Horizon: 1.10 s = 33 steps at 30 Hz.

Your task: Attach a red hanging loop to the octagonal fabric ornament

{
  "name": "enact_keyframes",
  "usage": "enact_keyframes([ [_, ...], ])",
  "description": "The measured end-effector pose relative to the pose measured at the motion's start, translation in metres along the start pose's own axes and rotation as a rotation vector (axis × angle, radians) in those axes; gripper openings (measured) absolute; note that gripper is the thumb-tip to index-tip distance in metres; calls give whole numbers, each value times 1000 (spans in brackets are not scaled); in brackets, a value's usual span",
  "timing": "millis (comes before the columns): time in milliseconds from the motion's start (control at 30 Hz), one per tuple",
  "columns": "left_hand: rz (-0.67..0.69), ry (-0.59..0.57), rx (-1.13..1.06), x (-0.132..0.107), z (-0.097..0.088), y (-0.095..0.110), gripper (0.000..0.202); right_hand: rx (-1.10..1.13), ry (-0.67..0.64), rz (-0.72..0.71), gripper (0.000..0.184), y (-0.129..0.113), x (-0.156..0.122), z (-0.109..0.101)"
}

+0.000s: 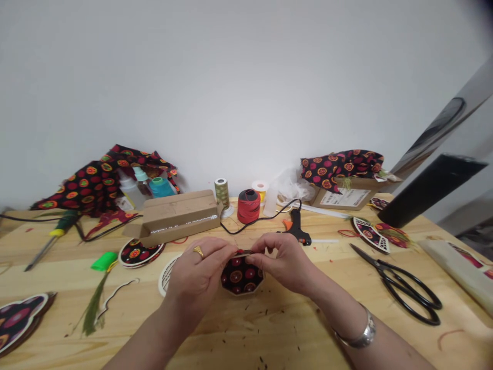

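Between my hands is an octagonal piece (242,277) covered in dark patterned fabric, with a pale edge along its rim. My left hand (202,267), wearing a ring, closes on its upper left edge. The fingers of my right hand (283,259) pinch its upper right edge. A bit of red shows at the top edge by the fingertips, too small to make out. Behind my left hand lies a pale lattice-cut disc (165,277), partly hidden. A black hot glue gun (296,226) rests just beyond my right hand.
Black scissors (400,285) lie at right, near a black cylinder (427,190). An open cardboard box (181,216), red thread spool (248,205) and green thread spool (222,192) stand behind. At left are a screwdriver (50,239), green tassel (96,303) and fabric-covered pieces (140,253).
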<state>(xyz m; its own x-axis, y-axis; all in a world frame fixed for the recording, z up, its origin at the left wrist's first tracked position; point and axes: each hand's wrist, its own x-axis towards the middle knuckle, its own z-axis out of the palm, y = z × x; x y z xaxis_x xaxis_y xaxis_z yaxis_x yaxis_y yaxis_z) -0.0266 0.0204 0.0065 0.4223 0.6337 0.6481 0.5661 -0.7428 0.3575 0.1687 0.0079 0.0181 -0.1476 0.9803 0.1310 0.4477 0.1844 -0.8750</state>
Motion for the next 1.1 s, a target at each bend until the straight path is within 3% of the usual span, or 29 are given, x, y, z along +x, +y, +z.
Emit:
enact_keyframes([
  [200,241,99,128,8,-3,-2,17,-22,19,-14,5,-2,0,0],
  [500,259,18,113,3,2,-12,18,-5,23,-16,5,1,1,1],
  [700,280,62,103,6,1,-8,19,-21,32,-35,5,0,2,1],
  [867,215,67,102,5,-1,-3,20,-18,27,-36,4,-2,1,0],
  [1100,-13,-109,-98,6,-7,1,21,2,19,-51,4,0,-1,1],
])
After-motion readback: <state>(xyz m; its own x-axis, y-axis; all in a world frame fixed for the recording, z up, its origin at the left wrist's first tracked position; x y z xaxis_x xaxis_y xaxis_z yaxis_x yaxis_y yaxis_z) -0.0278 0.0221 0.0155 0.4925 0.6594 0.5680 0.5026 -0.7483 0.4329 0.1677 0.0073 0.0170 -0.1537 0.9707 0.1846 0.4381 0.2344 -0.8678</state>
